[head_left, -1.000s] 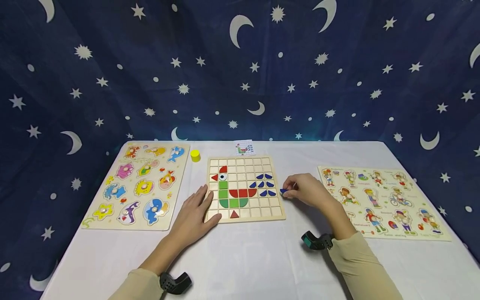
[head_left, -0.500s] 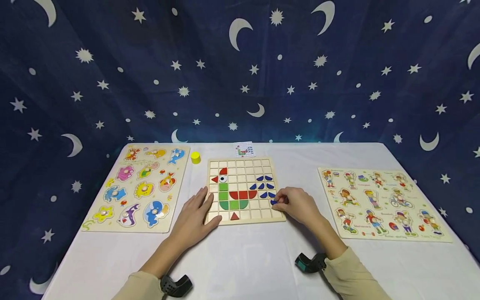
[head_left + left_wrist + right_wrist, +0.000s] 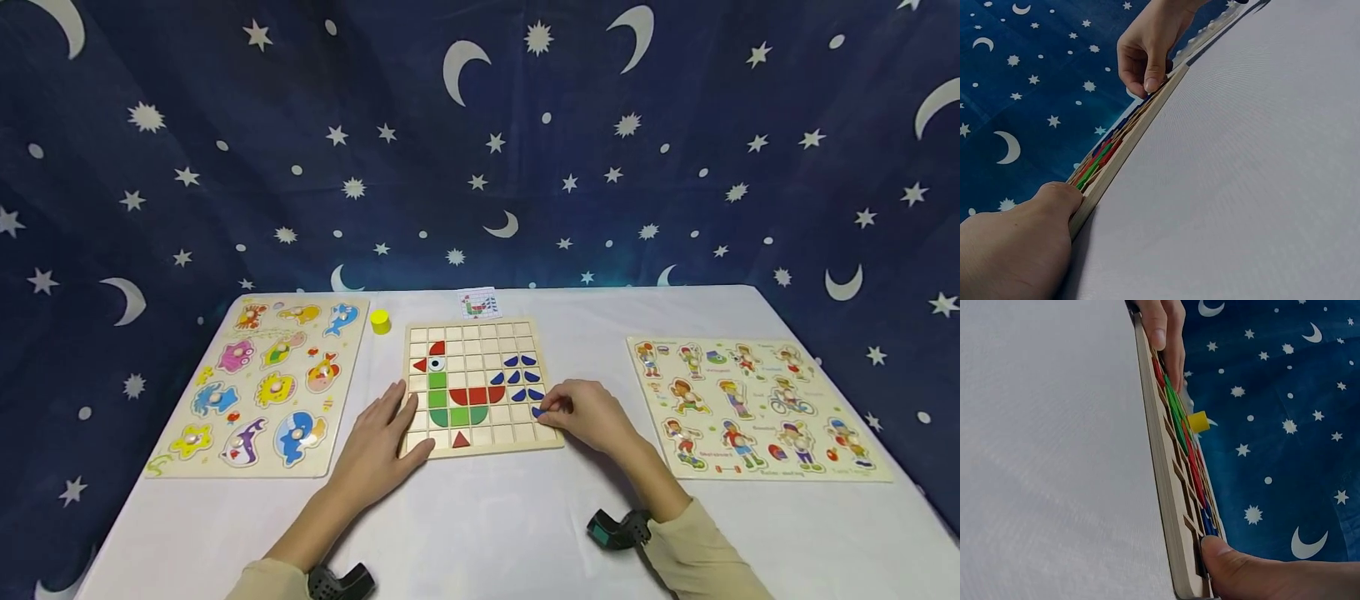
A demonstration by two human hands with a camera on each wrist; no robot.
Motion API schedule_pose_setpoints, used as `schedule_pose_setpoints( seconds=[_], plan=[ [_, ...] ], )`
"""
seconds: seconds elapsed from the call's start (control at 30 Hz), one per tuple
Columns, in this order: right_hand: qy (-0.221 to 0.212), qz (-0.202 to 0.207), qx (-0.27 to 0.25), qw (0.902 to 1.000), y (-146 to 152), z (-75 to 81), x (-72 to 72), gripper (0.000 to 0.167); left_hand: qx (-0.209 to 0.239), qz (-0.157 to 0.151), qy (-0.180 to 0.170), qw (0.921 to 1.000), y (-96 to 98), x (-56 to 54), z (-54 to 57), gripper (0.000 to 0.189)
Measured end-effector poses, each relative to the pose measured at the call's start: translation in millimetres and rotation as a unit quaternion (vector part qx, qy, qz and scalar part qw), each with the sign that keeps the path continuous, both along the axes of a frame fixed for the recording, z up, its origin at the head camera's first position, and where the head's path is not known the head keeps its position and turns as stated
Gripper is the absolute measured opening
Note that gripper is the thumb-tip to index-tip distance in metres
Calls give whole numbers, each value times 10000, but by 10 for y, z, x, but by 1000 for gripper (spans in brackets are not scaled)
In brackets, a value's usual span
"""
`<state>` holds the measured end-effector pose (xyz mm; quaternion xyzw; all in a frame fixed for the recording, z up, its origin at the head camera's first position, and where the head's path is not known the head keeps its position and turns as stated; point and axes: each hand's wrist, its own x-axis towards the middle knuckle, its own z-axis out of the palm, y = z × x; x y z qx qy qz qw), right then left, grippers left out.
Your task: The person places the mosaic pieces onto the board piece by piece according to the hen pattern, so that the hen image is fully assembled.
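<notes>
A square wooden grid board [image 3: 483,451] lies in the middle of the table, with red, green and blue pieces laid out as a bird. My left hand [image 3: 378,437] rests on the board's left edge, fingers extended. At the right edge, my right hand [image 3: 592,414] pinches a small blue half-round piece [image 3: 537,412] between thumb and fingertips, low over a cell below the other blue pieces [image 3: 531,377]. Fingers partly cover that piece. In the right wrist view the right thumb [image 3: 1216,547] is down at the board's cells.
Behind the board lies a picture card [image 3: 479,303] with a similar bird. A yellow cylinder [image 3: 380,322] stands at the back left. A sea-animal puzzle board [image 3: 337,417] is on the left, a sports-figure puzzle board [image 3: 697,467] on the right. A starry curtain [image 3: 420,183] hangs behind.
My right hand has carried the blue piece from beside the board leftward and down onto its right column. The left hand stays on the board's edge. The head view has shifted slightly.
</notes>
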<state>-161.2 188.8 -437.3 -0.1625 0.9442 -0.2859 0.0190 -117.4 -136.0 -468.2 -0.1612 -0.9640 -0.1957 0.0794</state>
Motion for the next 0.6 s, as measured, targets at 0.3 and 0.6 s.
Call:
schedule_pose_setpoints(
  seconds=[0.3, 0.6],
  plan=[
    [52, -48, -156, 9999, -3, -17, -32, 15, 78, -15, 111, 9999, -5, 12, 4, 72],
    [38, -140, 107, 9998, 2, -42, -59, 43, 129, 65, 131, 9998, 8, -10, -8, 70]
  ],
)
